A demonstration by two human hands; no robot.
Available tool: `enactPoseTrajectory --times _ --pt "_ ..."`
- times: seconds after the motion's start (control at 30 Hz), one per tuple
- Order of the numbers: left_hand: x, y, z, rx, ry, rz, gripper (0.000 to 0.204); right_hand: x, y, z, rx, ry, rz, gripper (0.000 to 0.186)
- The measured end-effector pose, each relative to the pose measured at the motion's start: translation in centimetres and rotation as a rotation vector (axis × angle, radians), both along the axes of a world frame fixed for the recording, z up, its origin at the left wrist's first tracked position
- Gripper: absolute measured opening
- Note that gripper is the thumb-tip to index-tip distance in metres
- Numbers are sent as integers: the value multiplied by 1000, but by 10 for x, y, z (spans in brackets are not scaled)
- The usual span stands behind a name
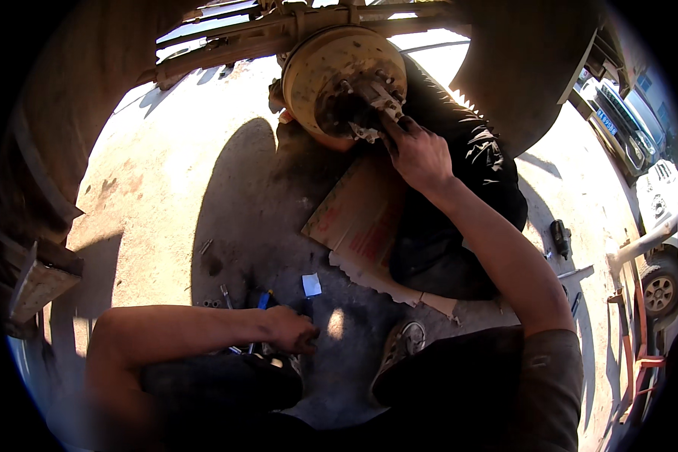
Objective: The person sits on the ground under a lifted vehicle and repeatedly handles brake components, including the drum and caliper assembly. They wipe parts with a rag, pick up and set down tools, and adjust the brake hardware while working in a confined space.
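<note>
A rust-brown brake drum (343, 59) with a hub and studs hangs from the axle at the top middle. My right hand (423, 154) reaches up to the hub, its fingers closed round a crumpled, whitish rag (367, 134) pressed at the hub's end. Part of the rag is in shadow. My left hand (290, 329) hangs low over my left knee with curled fingers. Shadow hides whether anything lies in them. Close beside it on the ground stand a blue-handled tool (264, 300) and a small white piece of paper (312, 285).
Another person in dark clothes (459, 248) sits right behind the drum, on a flattened cardboard sheet (365, 203). A black power tool (559, 238) lies on the ground at the right. Farther right are parked vehicles (618, 124) and a red metal frame (644, 361).
</note>
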State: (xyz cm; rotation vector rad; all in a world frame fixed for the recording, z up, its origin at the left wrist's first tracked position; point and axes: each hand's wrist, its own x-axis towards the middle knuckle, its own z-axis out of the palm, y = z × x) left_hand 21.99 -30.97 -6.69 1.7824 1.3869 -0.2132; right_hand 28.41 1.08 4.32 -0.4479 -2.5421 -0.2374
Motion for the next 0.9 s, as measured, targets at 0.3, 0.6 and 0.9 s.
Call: enactPoseTrajectory --times 0.3,0.6,0.9 --pt "-20 -3 -37 501 -114 -177 9 16 11 -41 -5 -1004 -160 50" --pt "-32 -20 -83 421 -189 -177 20 11 -4 23 -28 184 52 45" --pt "-36 -1 -59 348 -251 -352 14 51 0 -46 66 -923 8 51"
